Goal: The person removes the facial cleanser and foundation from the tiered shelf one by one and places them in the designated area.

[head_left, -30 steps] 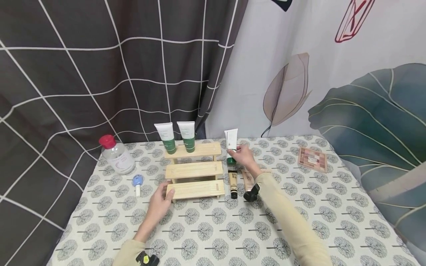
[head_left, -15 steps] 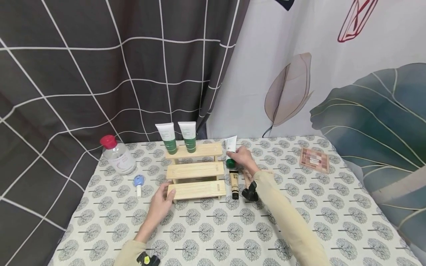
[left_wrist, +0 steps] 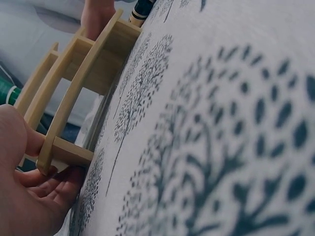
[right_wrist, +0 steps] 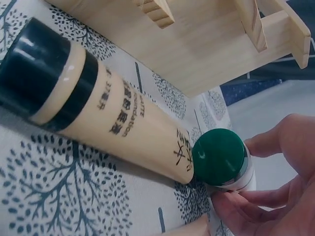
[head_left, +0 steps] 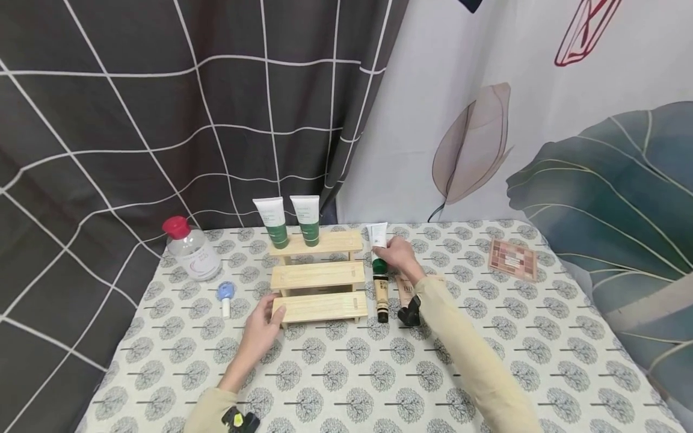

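My right hand (head_left: 399,255) pinches a white squeeze tube (head_left: 378,234) with a green cap between thumb and fingers, just right of a three-step wooden shelf (head_left: 319,307). In the right wrist view the tube's green cap (right_wrist: 220,156) is right by the end of a beige foundation tube (right_wrist: 128,115) lying on the cloth. At the shelf's lowest step, my left hand (head_left: 258,331) grips the left end; the left wrist view shows thumb and fingers around that step's edge (left_wrist: 74,98). Two white-and-green tubes (head_left: 277,236) (head_left: 310,233) stand on the top step.
A beige tube (head_left: 405,291) lies partly hidden under the right wrist. At the back right is a makeup palette (head_left: 512,260). Left of the shelf stand a clear bottle (head_left: 197,258) with a red cap and a small blue-and-white item (head_left: 225,294). Curtains hang behind the table.
The right hand has brought the white-and-green tube down and slightly nearer, toward the lying foundation tube. My left hand keeps its hold on the shelf.
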### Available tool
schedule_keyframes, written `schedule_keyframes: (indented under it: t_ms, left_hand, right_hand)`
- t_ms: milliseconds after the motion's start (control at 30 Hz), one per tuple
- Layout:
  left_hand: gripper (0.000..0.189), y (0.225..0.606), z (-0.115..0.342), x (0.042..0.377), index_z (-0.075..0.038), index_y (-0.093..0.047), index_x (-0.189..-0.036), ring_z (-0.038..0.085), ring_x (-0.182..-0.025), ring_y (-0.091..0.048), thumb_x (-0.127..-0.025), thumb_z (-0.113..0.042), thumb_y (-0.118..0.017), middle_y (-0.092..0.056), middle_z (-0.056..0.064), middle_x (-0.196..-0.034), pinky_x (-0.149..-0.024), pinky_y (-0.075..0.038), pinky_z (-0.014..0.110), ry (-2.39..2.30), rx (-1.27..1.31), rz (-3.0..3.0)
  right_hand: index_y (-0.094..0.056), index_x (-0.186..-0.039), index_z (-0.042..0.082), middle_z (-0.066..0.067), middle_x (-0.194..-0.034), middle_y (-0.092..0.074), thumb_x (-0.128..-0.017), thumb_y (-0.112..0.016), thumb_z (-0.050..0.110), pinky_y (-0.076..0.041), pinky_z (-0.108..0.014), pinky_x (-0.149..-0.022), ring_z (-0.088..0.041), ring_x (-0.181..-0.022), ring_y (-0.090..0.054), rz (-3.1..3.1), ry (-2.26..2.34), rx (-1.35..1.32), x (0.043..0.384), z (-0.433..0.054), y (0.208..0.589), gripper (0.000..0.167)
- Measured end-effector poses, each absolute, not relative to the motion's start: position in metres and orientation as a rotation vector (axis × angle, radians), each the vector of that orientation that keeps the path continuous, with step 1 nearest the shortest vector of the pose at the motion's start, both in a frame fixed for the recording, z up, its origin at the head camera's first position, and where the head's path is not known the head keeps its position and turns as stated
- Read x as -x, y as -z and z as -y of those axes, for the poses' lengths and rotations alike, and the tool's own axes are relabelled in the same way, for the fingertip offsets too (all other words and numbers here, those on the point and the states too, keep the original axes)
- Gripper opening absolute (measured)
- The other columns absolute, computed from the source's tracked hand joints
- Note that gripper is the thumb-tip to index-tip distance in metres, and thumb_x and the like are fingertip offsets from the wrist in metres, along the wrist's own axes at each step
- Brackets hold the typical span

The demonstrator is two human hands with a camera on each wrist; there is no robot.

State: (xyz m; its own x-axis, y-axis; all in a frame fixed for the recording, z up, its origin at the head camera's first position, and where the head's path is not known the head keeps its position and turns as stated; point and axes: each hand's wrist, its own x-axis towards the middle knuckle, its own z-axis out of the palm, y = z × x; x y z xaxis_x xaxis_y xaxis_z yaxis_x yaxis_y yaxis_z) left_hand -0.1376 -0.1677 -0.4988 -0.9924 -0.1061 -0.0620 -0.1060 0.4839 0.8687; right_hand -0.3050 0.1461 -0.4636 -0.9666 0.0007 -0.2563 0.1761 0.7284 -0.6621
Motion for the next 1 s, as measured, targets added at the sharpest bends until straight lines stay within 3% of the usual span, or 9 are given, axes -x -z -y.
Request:
schedule_keyframes:
  t_ms: [200, 300, 367, 433, 500, 600, 800, 1000]
  left_hand:
    - [0.045, 0.499, 0.169, 0.138, 0.001, -0.047, -0.143, 0.043, -0.124, -0.061, -0.104, -0.019, -0.053, -0.06, 0.027, -0.136, -0.108, -0.05, 0.057, 1.579, -0.191, 2.704]
    - [0.044, 0.499, 0.169, 0.138, 0.001, -0.047, -0.143, 0.042, -0.123, -0.061, -0.104, -0.018, -0.054, -0.06, 0.026, -0.135, -0.108, -0.05, 0.056, 1.583, -0.185, 2.699]
    - [0.044, 0.5, 0.169, 0.139, 0.001, -0.047, -0.142, 0.041, -0.122, -0.062, -0.103, -0.018, -0.054, -0.061, 0.026, -0.135, -0.107, -0.051, 0.056, 1.583, -0.179, 2.696]
    - [0.044, 0.5, 0.169, 0.139, 0.001, -0.048, -0.142, 0.041, -0.121, -0.062, -0.103, -0.018, -0.054, -0.061, 0.026, -0.134, -0.107, -0.051, 0.055, 1.581, -0.174, 2.695]
    - [0.044, 0.5, 0.169, 0.138, 0.001, -0.048, -0.142, 0.041, -0.121, -0.062, -0.103, -0.018, -0.054, -0.061, 0.026, -0.134, -0.106, -0.051, 0.056, 1.581, -0.171, 2.696]
    - [0.044, 0.5, 0.169, 0.138, 0.001, -0.047, -0.143, 0.042, -0.122, -0.062, -0.104, -0.019, -0.054, -0.061, 0.026, -0.135, -0.106, -0.051, 0.056, 1.579, -0.172, 2.704]
    - [0.044, 0.501, 0.169, 0.138, 0.0, -0.047, -0.143, 0.042, -0.123, -0.061, -0.104, -0.019, -0.053, -0.06, 0.026, -0.136, -0.107, -0.051, 0.056, 1.581, -0.188, 2.701]
    - [0.044, 0.502, 0.169, 0.139, 0.001, -0.047, -0.143, 0.041, -0.124, -0.061, -0.104, -0.019, -0.053, -0.06, 0.026, -0.137, -0.107, -0.051, 0.055, 1.586, -0.181, 2.694]
  right_hand:
    - [-0.047, -0.07, 0.012, 0.004, -0.06, -0.043, -0.097, -0.064, 0.034, -0.033, -0.021, -0.048, -0.011, -0.051, -0.037, -2.706, 1.082, -0.134, 0.302, -0.15, 0.464, 0.039]
    - [-0.058, -0.099, 0.002, -0.006, -0.083, -0.057, -0.097, -0.064, 0.035, -0.044, -0.025, -0.058, -0.016, -0.066, -0.048, -2.711, 1.111, -0.14, 0.298, -0.152, 0.459, 0.034]
    - [-0.054, -0.122, -0.002, -0.016, -0.104, -0.062, -0.097, -0.064, 0.035, -0.053, -0.032, -0.072, -0.023, -0.082, -0.056, -2.711, 1.156, -0.134, 0.296, -0.153, 0.455, 0.047]
    - [-0.05, -0.134, -0.004, -0.023, -0.12, -0.061, -0.098, -0.063, 0.036, -0.056, -0.042, -0.086, -0.031, -0.099, -0.061, -2.709, 1.206, -0.111, 0.295, -0.154, 0.449, 0.055]
    - [-0.05, -0.135, -0.004, -0.026, -0.128, -0.059, -0.098, -0.063, 0.035, -0.054, -0.048, -0.095, -0.037, -0.111, -0.06, -2.7, 1.267, -0.093, 0.294, -0.155, 0.442, 0.055]
    - [-0.051, -0.136, -0.002, -0.026, -0.13, -0.059, -0.099, -0.062, 0.035, -0.053, -0.05, -0.099, -0.039, -0.118, -0.059, -2.687, 1.34, -0.08, 0.292, -0.153, 0.431, 0.053]
    - [-0.053, -0.136, 0.002, -0.021, -0.132, -0.059, -0.098, -0.063, 0.035, -0.053, -0.048, -0.102, -0.036, -0.12, -0.058, -2.668, 1.457, -0.028, 0.287, -0.142, 0.407, 0.052]
    - [-0.055, -0.135, -0.001, -0.022, -0.132, -0.06, -0.097, -0.065, 0.026, -0.051, -0.046, -0.106, -0.035, -0.122, -0.058, -2.668, 1.582, 0.09, 0.278, -0.124, 0.387, 0.048]
